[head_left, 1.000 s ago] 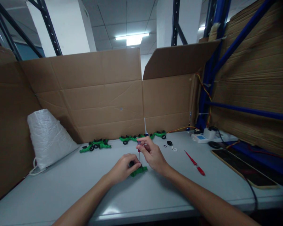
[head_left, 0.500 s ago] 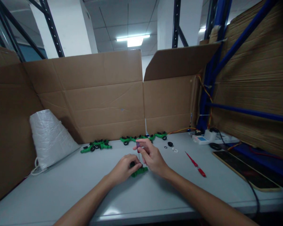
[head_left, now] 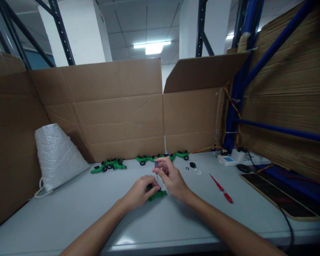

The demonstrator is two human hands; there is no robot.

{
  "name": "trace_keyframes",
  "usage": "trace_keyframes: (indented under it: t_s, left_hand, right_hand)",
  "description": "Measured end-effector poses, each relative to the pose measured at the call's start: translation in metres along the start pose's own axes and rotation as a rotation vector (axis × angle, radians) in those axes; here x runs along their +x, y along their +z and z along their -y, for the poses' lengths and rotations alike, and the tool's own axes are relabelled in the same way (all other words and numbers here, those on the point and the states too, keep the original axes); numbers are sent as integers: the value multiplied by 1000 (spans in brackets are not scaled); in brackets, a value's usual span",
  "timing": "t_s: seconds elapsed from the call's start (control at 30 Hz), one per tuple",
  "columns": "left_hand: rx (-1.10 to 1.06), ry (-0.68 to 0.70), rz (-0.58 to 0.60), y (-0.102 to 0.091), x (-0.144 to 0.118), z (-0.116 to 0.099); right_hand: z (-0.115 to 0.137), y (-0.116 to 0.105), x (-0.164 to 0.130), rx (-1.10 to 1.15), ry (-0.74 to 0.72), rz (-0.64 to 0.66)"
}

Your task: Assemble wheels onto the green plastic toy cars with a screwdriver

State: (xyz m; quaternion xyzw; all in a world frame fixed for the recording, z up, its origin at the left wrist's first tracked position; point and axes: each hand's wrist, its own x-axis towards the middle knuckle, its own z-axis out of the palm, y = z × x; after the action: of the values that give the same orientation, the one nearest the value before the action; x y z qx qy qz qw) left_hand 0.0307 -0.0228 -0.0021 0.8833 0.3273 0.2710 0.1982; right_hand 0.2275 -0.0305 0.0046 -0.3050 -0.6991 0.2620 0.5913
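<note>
My left hand is closed on a small green toy vehicle with black parts, holding it down on the table. The fingers cover much of the toy. My right hand pinches the dark purple-red handle of a small screwdriver. Its thin shaft stands upright, pointing down at the toy beside my left fingertips. Whether the tip sits in a screw is too small to tell. Behind the hands, several similar green toys lie along the cardboard, with another group of green toys farther left.
A red pen-like tool lies to the right, near a black round part and white rings. A white wrapped bundle stands left. Cardboard walls enclose the table. A power strip and dark flat panel occupy the right.
Both hands keep their places on the toy and the screwdriver. The screwdriver handle looks slightly turned between my right fingers. The camera view has shifted a little.
</note>
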Motion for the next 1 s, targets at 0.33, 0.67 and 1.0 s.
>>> trace_keyframes:
  t_s: [0.33,0.67,1.0]
  left_hand:
    - [6,-3,-12,1,1,1]
    - [7,-4,-11,-1,0,-1]
    - [-2,-13,-13,-2,0,-1]
  right_hand:
    - [-7,1,-3,-135,-46,-105]
    - [-4,2,-4,44,7,-32]
    - [-12,3,-1,-43,19,-121]
